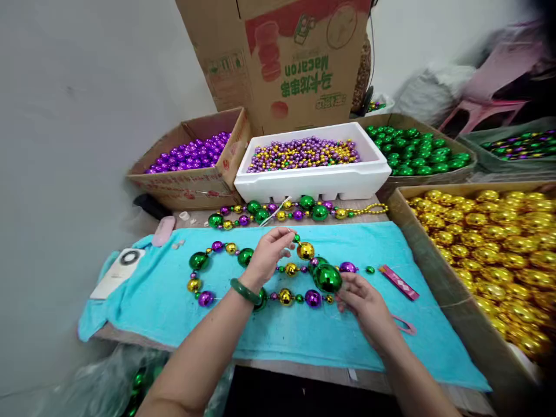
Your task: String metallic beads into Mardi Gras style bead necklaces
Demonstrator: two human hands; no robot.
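Note:
My left hand (271,249), with a green bangle (245,291) at its wrist, is raised over the towel in a pinch. Its fingertips grip the thin end of a strand, just above a small green bead (296,238) and a gold bead (306,251). My right hand (360,298) has its fingertips on a large shiny green bead (328,278), lower on the strand. Beneath both hands, a looped bead garland (205,298) of purple, gold and green balls lies on the turquoise towel (347,336). My left forearm hides part of it.
Behind the towel lies another bead garland (319,212). A carton of purple beads (186,184), a white foam box (313,184), a carton of green beads (417,150) and a carton of gold beads (486,249) surround it. A pink packet (399,282) lies right.

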